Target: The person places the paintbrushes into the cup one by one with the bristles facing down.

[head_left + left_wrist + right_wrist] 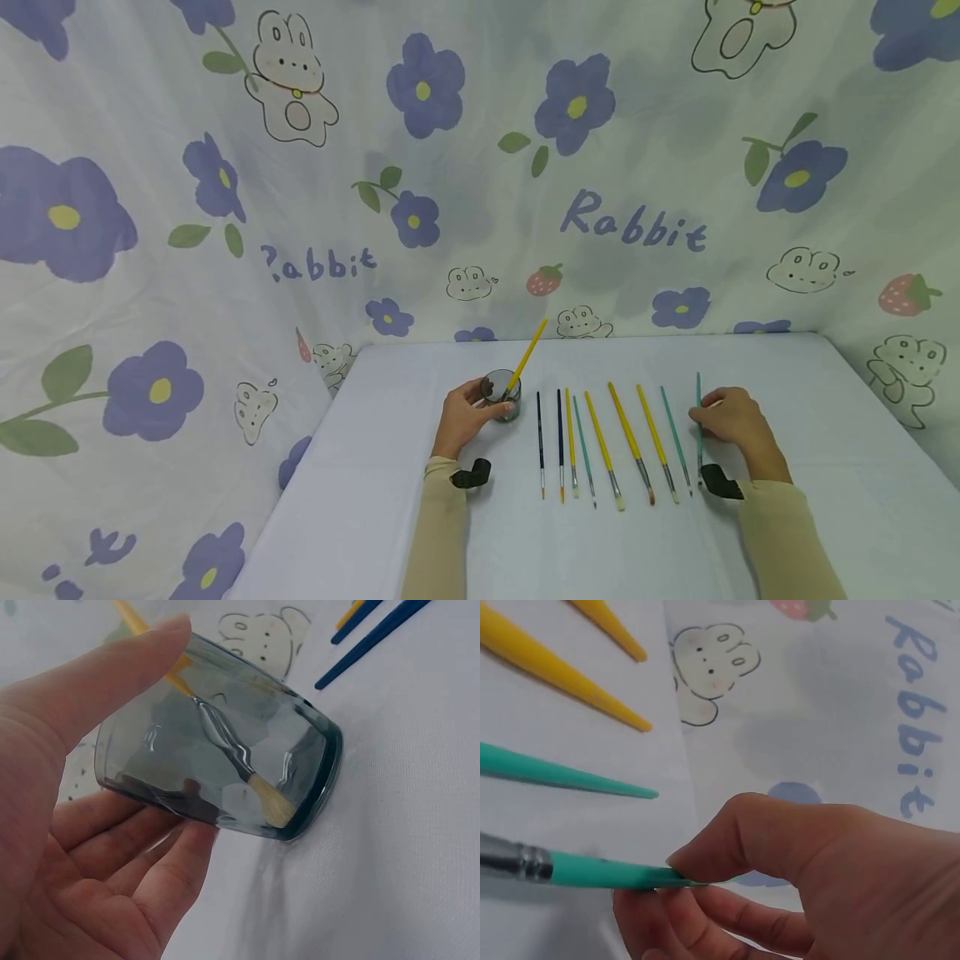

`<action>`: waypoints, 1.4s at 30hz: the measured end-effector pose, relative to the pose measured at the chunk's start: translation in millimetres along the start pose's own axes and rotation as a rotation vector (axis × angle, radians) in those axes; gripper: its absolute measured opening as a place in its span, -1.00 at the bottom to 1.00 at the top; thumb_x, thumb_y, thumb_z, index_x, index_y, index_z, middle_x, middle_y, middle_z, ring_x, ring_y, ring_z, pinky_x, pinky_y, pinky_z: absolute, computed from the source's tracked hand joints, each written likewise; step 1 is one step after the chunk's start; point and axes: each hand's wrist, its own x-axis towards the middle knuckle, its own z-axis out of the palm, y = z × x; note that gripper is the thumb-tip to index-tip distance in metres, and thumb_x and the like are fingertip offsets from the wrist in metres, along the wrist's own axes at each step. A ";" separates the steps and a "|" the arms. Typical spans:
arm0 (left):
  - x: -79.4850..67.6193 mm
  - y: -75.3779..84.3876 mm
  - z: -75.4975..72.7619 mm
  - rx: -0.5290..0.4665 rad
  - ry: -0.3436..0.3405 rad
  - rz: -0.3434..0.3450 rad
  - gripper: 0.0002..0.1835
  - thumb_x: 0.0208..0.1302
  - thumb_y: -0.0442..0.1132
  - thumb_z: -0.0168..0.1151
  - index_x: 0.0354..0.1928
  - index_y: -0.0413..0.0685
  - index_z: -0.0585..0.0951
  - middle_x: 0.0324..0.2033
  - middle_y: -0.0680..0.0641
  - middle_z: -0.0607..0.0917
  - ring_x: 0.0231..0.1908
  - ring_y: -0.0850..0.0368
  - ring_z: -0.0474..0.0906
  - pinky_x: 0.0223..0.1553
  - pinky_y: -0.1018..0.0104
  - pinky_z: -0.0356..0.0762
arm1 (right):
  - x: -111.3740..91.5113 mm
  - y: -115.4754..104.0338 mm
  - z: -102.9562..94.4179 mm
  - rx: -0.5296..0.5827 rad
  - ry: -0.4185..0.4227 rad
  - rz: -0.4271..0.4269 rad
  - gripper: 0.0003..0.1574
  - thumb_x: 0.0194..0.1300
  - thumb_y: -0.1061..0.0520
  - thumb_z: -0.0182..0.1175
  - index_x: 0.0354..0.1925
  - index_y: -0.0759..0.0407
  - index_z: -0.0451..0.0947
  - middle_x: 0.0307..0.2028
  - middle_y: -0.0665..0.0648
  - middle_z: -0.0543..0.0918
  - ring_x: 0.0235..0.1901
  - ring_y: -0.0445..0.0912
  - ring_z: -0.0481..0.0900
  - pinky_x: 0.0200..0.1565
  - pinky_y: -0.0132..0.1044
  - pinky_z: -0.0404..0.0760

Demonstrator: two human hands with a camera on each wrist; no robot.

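On the left of the table, my left hand (461, 419) grips a clear, grey-tinted glass (492, 387), thumb on one side and fingers round the other. A yellow-handled paintbrush (532, 348) leans inside it, its pale bristles (271, 801) down at the glass's base. Over on the right, my right hand (733, 418) pinches a teal paintbrush (604, 872) between thumb and fingertips, along its handle. That brush is at the right end of a row, with its metal ferrule (502, 856) pointing toward me. Another teal paintbrush (675, 433) lies just left of it.
Between my hands several paintbrushes lie side by side, bristles toward me: two dark blue ones (540, 433) at the left, then yellow ones (628, 429) and a thin teal one (582, 437). A white cloth (600, 554) covers the table. Behind hangs a patterned curtain (480, 167).
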 end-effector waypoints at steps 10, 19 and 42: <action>0.4 -0.8 -0.6 0.004 -0.001 0.008 -0.15 0.03 -0.03 0.66 0.34 -0.25 0.55 0.25 -0.32 0.65 0.35 -0.23 0.55 0.37 -0.02 0.61 | -2.0 -5.7 0.3 0.162 0.008 -0.024 -0.39 0.39 0.09 0.21 0.18 0.55 0.42 -0.16 0.40 0.75 -0.41 -0.14 0.77 -0.36 -0.30 0.77; -0.1 -0.7 -0.7 0.001 -0.001 0.007 -0.16 0.02 -0.04 0.66 0.33 -0.23 0.56 0.25 -0.31 0.65 0.35 -0.21 0.55 0.37 -0.02 0.60 | -2.4 -11.6 2.3 0.261 0.026 -0.003 -0.36 0.39 0.07 0.19 0.25 0.49 0.39 -0.14 0.30 0.79 -0.40 -0.18 0.76 -0.34 -0.35 0.76; 1.9 -2.4 -0.8 -0.001 0.001 0.003 -0.11 0.00 0.00 0.68 0.35 -0.26 0.54 0.25 -0.28 0.65 0.35 -0.22 0.55 0.37 -0.01 0.61 | -7.5 -37.1 6.5 0.480 0.069 -0.055 -0.37 0.43 0.09 0.22 0.33 0.38 0.36 -0.39 -0.30 0.68 -0.42 -0.31 0.78 -0.35 -0.42 0.78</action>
